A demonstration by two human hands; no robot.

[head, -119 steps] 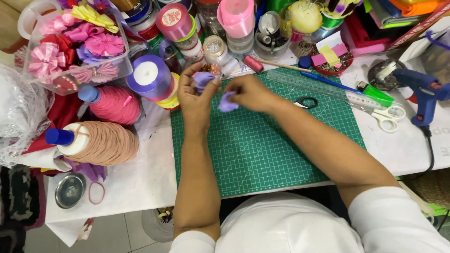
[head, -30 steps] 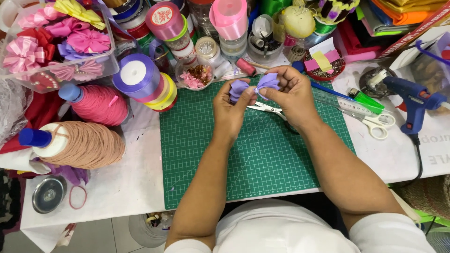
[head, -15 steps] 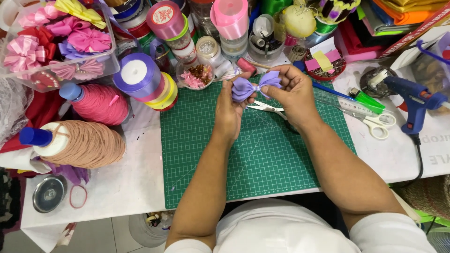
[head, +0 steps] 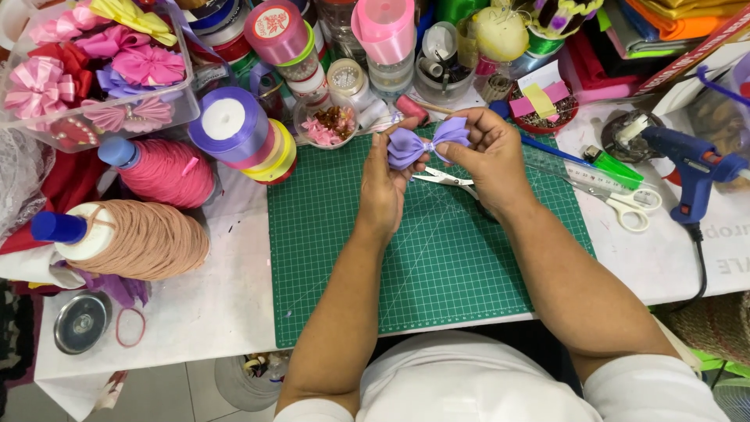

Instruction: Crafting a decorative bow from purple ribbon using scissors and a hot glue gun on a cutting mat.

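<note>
A lilac ribbon bow [head: 426, 143] is pinched at its middle between both hands, held just above the far edge of the green cutting mat [head: 406, 258]. My left hand [head: 387, 184] grips the bow's left loop from below. My right hand [head: 484, 160] holds the right loop and the centre pinch with thumb and fingers. Small scissors [head: 441, 178] lie on the mat right under the hands.
Purple ribbon roll [head: 234, 125], pink thread cone [head: 160, 168] and tan thread cone [head: 133, 238] stand left of the mat. A clear box of finished bows [head: 98, 70] sits far left. Blue glue gun [head: 691, 168], white-handled scissors [head: 625, 205] and ruler lie right. Ribbon spools crowd the back.
The hands rose from the mat's far left to its top centre. The folded lilac ribbon has been shaped into a bow, now pinched tighter at the middle.
</note>
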